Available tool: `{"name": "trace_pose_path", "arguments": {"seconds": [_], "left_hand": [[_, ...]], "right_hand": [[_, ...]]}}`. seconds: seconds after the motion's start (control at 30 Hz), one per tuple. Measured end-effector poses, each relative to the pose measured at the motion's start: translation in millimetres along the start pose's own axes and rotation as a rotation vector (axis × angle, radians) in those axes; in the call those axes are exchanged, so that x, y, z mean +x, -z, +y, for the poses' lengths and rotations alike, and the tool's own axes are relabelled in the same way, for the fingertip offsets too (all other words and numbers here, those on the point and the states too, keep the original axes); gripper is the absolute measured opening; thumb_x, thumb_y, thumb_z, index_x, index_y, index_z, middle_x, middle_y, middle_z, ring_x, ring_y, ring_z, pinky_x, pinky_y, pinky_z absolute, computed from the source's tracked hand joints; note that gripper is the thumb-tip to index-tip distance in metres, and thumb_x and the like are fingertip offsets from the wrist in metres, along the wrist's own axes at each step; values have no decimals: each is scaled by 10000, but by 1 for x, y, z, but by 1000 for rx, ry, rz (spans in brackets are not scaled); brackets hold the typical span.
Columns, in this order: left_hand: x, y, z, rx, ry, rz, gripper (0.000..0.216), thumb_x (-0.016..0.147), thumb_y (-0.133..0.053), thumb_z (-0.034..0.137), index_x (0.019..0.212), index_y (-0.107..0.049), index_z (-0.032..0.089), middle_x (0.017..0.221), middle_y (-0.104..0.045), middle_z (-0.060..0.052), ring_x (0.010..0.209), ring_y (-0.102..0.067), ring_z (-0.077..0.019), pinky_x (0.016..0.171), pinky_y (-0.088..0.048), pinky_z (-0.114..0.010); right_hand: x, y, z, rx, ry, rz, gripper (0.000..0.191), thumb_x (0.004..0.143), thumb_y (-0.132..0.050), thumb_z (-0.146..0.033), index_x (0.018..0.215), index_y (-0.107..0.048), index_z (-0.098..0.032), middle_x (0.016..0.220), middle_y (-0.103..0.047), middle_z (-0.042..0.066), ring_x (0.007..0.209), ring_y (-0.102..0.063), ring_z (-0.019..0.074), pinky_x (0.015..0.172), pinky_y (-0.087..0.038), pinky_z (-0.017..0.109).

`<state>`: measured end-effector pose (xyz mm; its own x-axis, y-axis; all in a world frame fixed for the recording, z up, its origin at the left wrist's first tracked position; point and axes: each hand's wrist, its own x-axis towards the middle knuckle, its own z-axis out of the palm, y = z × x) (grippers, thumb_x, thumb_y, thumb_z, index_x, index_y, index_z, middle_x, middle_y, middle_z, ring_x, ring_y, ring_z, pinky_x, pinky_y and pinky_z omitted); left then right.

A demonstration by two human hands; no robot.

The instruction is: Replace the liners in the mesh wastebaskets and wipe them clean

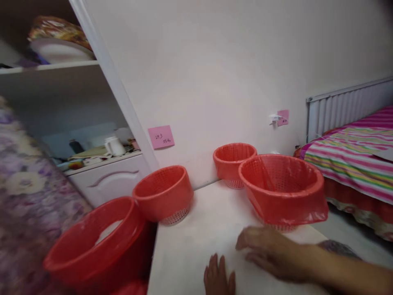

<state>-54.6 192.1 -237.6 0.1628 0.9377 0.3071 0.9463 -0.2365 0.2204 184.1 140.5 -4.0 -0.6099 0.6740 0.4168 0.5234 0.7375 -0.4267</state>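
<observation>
My left hand (pixel 218 276) is at the bottom of the head view, palm down over the white tabletop (pixel 196 233). Its fingers are spread and hold nothing. From the right reaches my right hand (pixel 272 252), slightly blurred, fingers loosely bent and thumb apart, nothing visible in it. Whether either hand touches the tabletop I cannot tell. Just beyond the right hand stands a large red plastic basket (pixel 285 209) lined with a red bag. Behind it is a smaller red-lined basket (pixel 235 164) against the wall. Another red-lined basket (pixel 166 196) stands at the table's back left corner.
Left of the table is a bigger red-lined container (pixel 95 246) with something pale inside. Pink notes (pixel 161 137) stick to the wall, one beside a plugged-in charger (pixel 274 118). A shelf unit (pixel 113 180) and floral curtain (pixel 27 196) are at left, a bed (pixel 359 151) at right.
</observation>
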Motion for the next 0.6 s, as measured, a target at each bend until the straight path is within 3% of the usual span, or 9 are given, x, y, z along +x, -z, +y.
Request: {"name": "trace_pose_path", "arguments": {"seconds": [0.07, 0.13, 0.2, 0.23, 0.33, 0.47, 0.6], "left_hand": [[-10, -2, -2, -3, -19, -17, 447, 928, -560, 392, 1329, -602, 198, 1450, -546, -139, 1370, -473, -304, 1144, -363, -528], [-27, -2, -2, -12, -48, -37, 490, 933, -529, 456, 1379, -548, 257, 1495, -487, -105, 1394, -443, -300, 1160, -347, -536], [-47, -2, -3, -20, -68, -60, 563, 894, -530, 582, 1384, -529, 305, 1491, -477, -88, 1378, -459, -322, 1137, -373, -567], [-59, -3, -3, -20, -69, -75, 610, 855, -541, 646, 1369, -541, 318, 1469, -495, -95, 1353, -484, -345, 1108, -401, -591], [-95, -9, -9, -13, -23, -90, 700, 759, -570, 749, 1328, -573, 341, 1413, -535, -126, 1292, -531, -408, 1037, -437, -665], [-134, -14, -21, -13, 43, -79, 728, 718, -622, 747, 1349, -525, 397, 1445, -503, -101, 1323, -494, -417, 1062, -377, -698], [-161, 9, -31, 81, 163, -100, 611, 807, -631, 560, 1382, -467, 431, 1487, -453, -57, 1360, -457, -403, 1066, -299, -744]], "right_hand": [[-30, -69, 3, 22, -123, -83, 409, 916, -555, -273, 1314, -576, -181, 1320, -649, 152, 1233, -599, 256, 1027, -516, 398], [-58, -129, 16, -23, -228, -126, 484, 892, -595, -313, 1338, -584, -125, 1391, -589, 218, 1272, -584, 296, 1045, -514, 411], [-83, -174, 33, -158, -226, -58, 472, 893, -590, -355, 1306, -627, -129, 1356, -599, 238, 1243, -597, 351, 1012, -534, 481], [-94, -190, 40, -207, -156, -48, 461, 889, -601, -410, 1290, -649, -187, 1346, -609, 207, 1222, -608, 361, 982, -555, 490], [-118, -216, 52, -321, -59, 76, 489, 875, -631, -415, 1349, -592, -302, 1355, -614, 121, 1186, -641, 319, 937, -593, 428], [-134, -221, 46, -419, -26, 122, 595, 843, -643, -274, 1418, -504, -337, 1388, -590, 91, 1196, -638, 291, 932, -594, 396], [-145, -222, 35, -489, 4, 81, 646, 848, -614, -280, 1461, -428, -359, 1406, -568, 90, 1208, -627, 299, 911, -602, 421]]}}
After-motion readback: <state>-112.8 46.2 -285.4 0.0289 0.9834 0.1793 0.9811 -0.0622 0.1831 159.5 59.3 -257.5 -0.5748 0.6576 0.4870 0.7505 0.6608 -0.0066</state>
